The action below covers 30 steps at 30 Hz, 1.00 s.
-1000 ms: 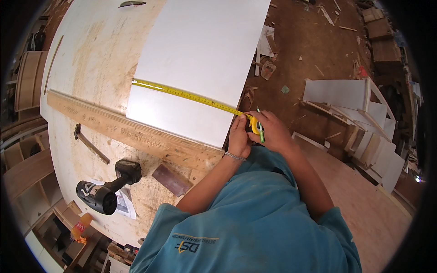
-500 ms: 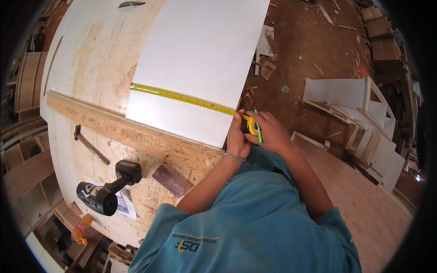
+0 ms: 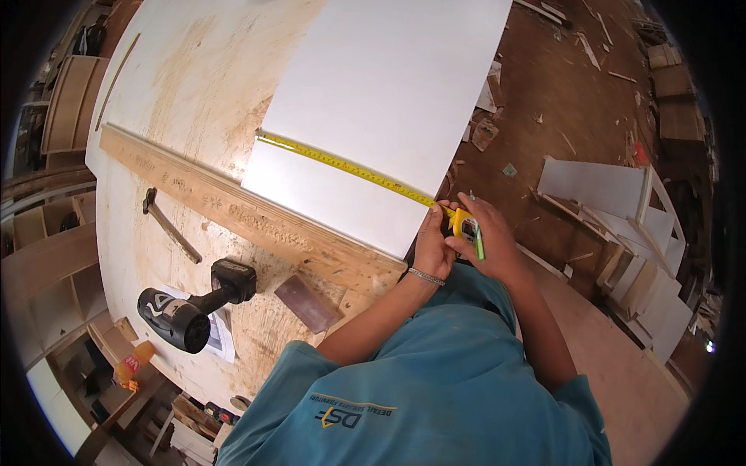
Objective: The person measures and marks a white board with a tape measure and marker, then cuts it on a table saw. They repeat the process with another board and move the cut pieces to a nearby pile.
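A yellow tape measure blade (image 3: 342, 165) stretches across a white board (image 3: 388, 85), from its left edge to its right edge by my hands. My left hand (image 3: 432, 247) has its fingers closed on the blade at the board's right edge. A bracelet circles that wrist. Just past the edge, my right hand (image 3: 497, 245) grips the yellow tape measure case (image 3: 465, 224). A slim green pen or pencil (image 3: 479, 244) is also tucked in the right hand's fingers. Part of the case is hidden behind those fingers.
A long wooden plank (image 3: 233, 210) lies along the board's near edge on the worktable (image 3: 179, 85). Left of me are a hammer (image 3: 172, 225), a black cordless power tool (image 3: 194, 307) and a brown block (image 3: 307, 303). White panels (image 3: 598, 190) stand on the floor at right.
The whole scene has shifted rightward in view. My right hand has turned a little, and more of the tape case's face now shows. The blade stays stretched over the board.
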Each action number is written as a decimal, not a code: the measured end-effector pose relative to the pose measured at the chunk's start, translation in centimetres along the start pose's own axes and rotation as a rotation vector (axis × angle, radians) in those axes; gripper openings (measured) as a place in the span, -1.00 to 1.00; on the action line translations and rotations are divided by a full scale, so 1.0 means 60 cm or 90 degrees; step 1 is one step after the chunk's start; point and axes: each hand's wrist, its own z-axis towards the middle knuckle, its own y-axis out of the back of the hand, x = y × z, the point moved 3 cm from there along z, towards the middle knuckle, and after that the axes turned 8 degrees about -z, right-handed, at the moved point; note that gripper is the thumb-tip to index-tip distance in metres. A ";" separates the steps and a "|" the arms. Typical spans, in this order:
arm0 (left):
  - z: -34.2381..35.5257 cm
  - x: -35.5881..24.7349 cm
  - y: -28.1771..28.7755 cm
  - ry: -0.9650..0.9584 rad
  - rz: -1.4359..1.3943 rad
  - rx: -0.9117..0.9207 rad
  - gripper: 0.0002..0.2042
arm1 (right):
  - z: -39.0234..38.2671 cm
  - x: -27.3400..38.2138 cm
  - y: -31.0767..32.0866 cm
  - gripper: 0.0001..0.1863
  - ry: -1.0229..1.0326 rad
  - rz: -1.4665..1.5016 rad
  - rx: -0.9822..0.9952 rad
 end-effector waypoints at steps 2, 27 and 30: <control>0.005 0.002 0.004 -0.005 -0.043 0.020 -0.68 | 0.011 0.011 0.003 -0.39 0.006 0.051 -0.049; 0.052 0.033 0.045 -0.045 -0.096 0.108 -0.74 | 0.226 0.183 -0.210 -0.84 0.060 0.287 -0.027; 0.055 0.035 0.049 -0.051 -0.099 0.112 -0.72 | 0.227 0.182 -0.214 -0.85 0.063 0.290 -0.025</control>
